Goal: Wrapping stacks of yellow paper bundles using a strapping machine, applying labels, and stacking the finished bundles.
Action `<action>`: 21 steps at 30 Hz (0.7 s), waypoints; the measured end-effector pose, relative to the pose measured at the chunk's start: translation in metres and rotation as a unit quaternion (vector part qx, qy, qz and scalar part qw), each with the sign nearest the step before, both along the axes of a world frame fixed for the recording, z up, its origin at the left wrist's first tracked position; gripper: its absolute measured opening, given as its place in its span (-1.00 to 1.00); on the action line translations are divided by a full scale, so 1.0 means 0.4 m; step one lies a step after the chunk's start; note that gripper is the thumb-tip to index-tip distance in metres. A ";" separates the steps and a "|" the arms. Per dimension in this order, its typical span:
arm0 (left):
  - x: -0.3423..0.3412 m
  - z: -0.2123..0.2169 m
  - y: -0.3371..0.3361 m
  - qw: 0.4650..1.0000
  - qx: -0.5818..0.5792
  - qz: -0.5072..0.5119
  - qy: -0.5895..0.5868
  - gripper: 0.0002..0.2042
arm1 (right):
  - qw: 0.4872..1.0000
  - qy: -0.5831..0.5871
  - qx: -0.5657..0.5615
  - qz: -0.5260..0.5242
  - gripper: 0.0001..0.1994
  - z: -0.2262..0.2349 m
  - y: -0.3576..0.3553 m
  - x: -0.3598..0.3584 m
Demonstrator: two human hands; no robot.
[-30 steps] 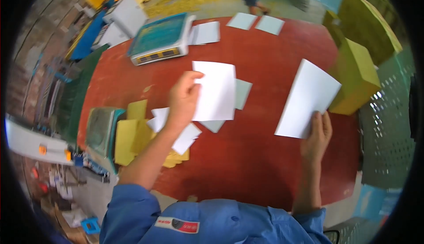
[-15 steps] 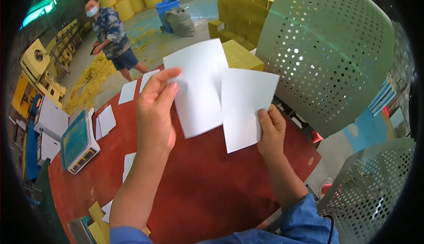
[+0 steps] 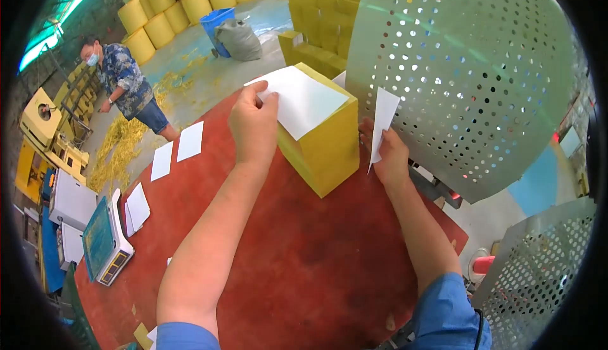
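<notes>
My left hand (image 3: 256,119) is closed on the left edge of a white sheet of paper (image 3: 307,100), pinched between thumb and fingers. That sheet lies over the top of a tall yellow stack of paper (image 3: 329,154) on the red table. To the right of the stack, my right hand (image 3: 387,152) grips a second white sheet (image 3: 383,119), held upright and seen almost edge-on. Some fingers of the right hand are hidden behind it.
White sheets (image 3: 190,141) lie along the table's far left edge. Nearby stands a weighing scale (image 3: 107,236) beside more white papers (image 3: 136,207). A perforated green metal panel (image 3: 462,84) rises at the right. Beyond the table, a masked person (image 3: 130,84) stands near yellow shreds (image 3: 120,154).
Both sheets were held up side by side, facing me. The left one has come down onto the yellow stack; the right one has turned edge-on. The person behind has moved left in view.
</notes>
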State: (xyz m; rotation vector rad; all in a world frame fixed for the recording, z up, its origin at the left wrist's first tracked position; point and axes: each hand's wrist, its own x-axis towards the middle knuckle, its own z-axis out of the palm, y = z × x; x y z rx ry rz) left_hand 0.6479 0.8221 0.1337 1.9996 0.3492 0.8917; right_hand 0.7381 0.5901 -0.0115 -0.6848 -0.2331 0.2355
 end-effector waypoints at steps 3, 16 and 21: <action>0.008 0.015 -0.031 0.995 0.094 0.027 -0.004 -0.64 | 0.996 0.072 0.009 0.053 -0.53 -0.013 -0.001 0.057; 0.230 0.085 -0.155 0.902 0.352 -0.041 0.247 -0.46 | 0.984 0.025 -0.115 0.136 -0.63 0.025 -0.043 0.207; 0.197 0.093 -0.228 0.903 0.347 -0.067 0.245 -0.40 | 0.985 0.079 -0.124 0.094 -0.74 0.062 -0.097 0.154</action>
